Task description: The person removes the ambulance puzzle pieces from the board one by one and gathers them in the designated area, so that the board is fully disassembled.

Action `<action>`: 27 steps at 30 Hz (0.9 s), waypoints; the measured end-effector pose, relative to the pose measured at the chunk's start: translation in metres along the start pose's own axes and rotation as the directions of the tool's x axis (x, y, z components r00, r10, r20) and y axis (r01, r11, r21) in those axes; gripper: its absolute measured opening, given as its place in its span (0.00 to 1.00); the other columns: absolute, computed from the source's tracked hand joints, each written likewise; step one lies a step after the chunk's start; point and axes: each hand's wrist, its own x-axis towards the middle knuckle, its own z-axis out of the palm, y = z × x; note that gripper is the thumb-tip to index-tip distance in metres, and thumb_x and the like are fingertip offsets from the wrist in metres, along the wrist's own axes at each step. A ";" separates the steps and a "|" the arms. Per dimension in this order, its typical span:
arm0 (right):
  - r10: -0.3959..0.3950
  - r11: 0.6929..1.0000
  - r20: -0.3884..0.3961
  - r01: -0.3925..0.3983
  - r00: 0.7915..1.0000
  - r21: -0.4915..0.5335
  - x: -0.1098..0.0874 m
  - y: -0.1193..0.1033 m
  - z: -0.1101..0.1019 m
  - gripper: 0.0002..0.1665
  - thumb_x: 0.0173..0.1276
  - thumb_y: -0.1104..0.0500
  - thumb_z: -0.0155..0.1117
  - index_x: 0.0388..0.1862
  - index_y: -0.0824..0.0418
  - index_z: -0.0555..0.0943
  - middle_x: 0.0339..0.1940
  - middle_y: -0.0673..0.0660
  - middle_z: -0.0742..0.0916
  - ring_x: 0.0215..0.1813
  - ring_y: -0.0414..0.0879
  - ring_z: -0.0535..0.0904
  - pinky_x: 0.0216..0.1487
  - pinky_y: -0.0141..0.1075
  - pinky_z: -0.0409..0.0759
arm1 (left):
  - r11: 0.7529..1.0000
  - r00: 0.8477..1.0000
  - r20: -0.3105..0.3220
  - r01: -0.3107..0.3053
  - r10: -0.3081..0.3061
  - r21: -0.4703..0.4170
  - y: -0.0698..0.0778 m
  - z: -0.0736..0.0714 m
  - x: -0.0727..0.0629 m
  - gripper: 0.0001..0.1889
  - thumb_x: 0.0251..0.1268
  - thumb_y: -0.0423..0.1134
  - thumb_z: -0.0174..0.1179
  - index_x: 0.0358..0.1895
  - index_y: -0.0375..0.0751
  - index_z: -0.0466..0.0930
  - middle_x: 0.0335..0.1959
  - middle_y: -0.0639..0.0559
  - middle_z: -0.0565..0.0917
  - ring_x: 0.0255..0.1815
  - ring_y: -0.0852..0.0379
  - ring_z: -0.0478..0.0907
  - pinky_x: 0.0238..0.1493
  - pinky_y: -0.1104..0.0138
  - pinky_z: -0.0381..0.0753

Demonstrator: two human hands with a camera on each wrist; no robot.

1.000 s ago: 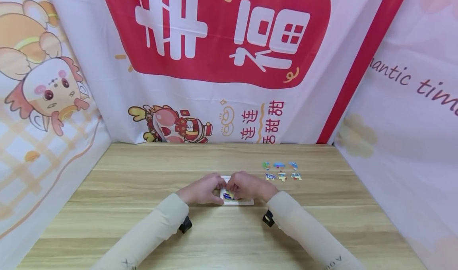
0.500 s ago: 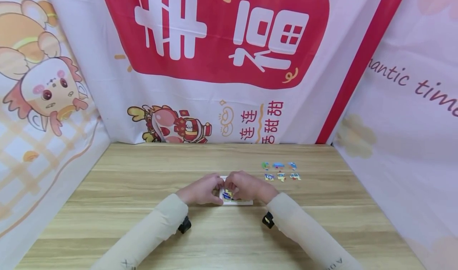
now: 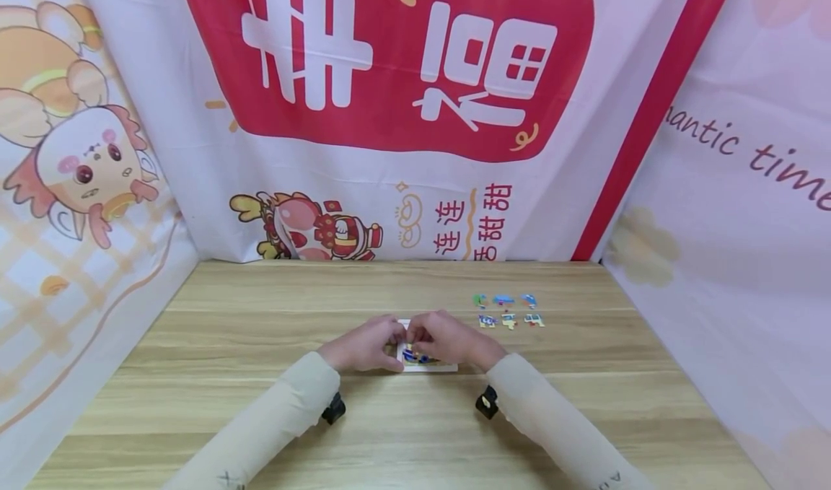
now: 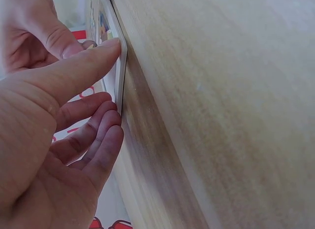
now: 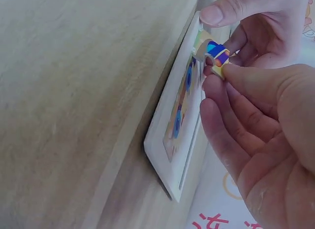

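A small puzzle board (image 3: 446, 368) with a white frame lies flat on the table between both hands. My left hand (image 3: 367, 344) holds its left side. The left thumb (image 4: 106, 51) rests on the frame at one corner, and the bent fingers touch the frame's edge farther along. My right hand (image 3: 451, 338) pinches a jigsaw piece (image 5: 218, 54) between thumb and forefinger. That piece is blue, purple and yellow and stands tilted just over the board's left part. Printed blue and tan artwork shows in the recess. In the head view the right hand hides the board's far part.
Several loose jigsaw pieces lie in two rows right of the board, among them a blue piece (image 3: 503, 300) and a yellow one (image 3: 509, 321). The wooden table (image 3: 415, 432) ends at a printed cloth (image 3: 402, 143) behind, with cloths at both sides.
The right fingers have shifted slightly over the board with the piece, baring more of its blue and yellow picture in the head view. The left hand stays at the frame.
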 end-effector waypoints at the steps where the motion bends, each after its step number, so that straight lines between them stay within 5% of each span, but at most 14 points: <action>1: 0.002 1.000 -0.003 -0.002 1.000 0.012 0.000 0.000 0.000 0.03 0.77 0.63 0.67 0.46 0.57 0.85 0.40 0.49 0.90 0.40 0.35 0.83 0.46 0.26 0.84 | 1.000 1.000 0.001 -0.005 0.005 0.004 0.000 0.000 0.000 0.23 0.61 0.37 0.78 0.57 0.36 0.84 0.51 0.46 0.84 0.53 0.50 0.78 0.58 0.56 0.80; 12: 0.073 0.995 -0.066 -0.068 0.995 0.077 -0.014 0.010 -0.014 0.03 0.78 0.62 0.66 0.45 0.53 0.84 0.39 0.46 0.88 0.42 0.38 0.83 0.46 0.31 0.85 | 0.999 0.999 0.005 0.032 -0.032 0.037 0.002 0.001 0.000 0.26 0.62 0.40 0.78 0.60 0.33 0.82 0.55 0.44 0.83 0.56 0.51 0.80 0.64 0.53 0.81; 22: 0.110 0.992 -0.157 -0.100 0.982 0.071 -0.062 0.046 -0.052 0.04 0.77 0.60 0.67 0.44 0.61 0.84 0.39 0.49 0.90 0.43 0.40 0.84 0.47 0.33 0.84 | 0.996 0.997 0.006 0.079 -0.079 0.033 0.004 0.002 0.000 0.27 0.62 0.42 0.78 0.62 0.35 0.83 0.56 0.47 0.82 0.55 0.52 0.78 0.64 0.54 0.81; 27: 0.191 0.981 -0.150 -0.182 0.970 0.071 -0.082 0.062 -0.074 0.03 0.77 0.60 0.68 0.43 0.59 0.83 0.39 0.48 0.89 0.42 0.42 0.83 0.47 0.34 0.84 | 0.996 0.996 0.003 0.084 -0.084 0.029 0.004 0.002 -0.001 0.28 0.62 0.42 0.78 0.62 0.35 0.82 0.56 0.46 0.83 0.55 0.51 0.78 0.64 0.53 0.81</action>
